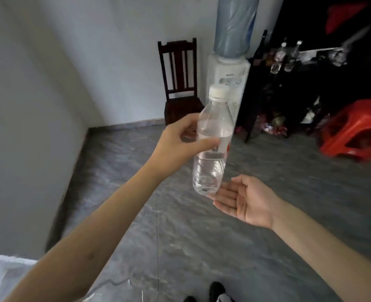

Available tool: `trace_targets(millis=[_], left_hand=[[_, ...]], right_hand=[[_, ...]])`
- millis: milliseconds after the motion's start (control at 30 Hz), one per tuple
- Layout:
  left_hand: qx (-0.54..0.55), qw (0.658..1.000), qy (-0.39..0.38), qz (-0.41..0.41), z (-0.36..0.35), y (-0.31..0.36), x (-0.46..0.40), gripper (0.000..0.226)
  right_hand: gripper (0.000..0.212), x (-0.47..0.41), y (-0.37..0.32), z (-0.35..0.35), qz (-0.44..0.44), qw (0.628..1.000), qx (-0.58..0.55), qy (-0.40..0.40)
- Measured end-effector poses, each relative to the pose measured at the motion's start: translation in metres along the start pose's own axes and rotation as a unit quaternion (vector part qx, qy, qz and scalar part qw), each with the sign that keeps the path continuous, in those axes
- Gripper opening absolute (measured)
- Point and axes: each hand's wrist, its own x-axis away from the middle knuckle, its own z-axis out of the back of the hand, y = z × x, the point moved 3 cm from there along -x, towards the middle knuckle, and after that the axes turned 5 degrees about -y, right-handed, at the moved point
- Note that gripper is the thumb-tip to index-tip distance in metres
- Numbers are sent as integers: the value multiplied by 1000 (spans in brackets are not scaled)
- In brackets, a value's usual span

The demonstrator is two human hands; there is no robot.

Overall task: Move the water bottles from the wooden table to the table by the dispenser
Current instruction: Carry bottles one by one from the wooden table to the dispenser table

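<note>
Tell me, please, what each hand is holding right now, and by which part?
The left hand grips the water bottle around its middle, at the label. The right hand is open under its base, holding nothing.

Dark wooden chair (pixel 180 81) against wall; red plastic stool (pixel 354 129) (right).

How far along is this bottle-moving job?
Two bottles already stand on the dark table beside the dispenser. The left hand grips another water bottle, with the right hand open under it. The wooden table isn't visible.
</note>
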Motion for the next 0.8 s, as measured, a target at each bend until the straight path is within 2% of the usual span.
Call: trace_targets(millis=[133,433,800], left_hand=[[9,999,-39,-19,-22,5,-19,52],[-8,996,-93,-16,-70,-2,-86,52],[-11,995,-95,7,-152,-7,-222,50]], right_hand=[[45,10,-9,19,23,999,-20,15],[46,4,-50,69,44,997,-59,21],[44,-19,-179,155,38,995,-82,31]])
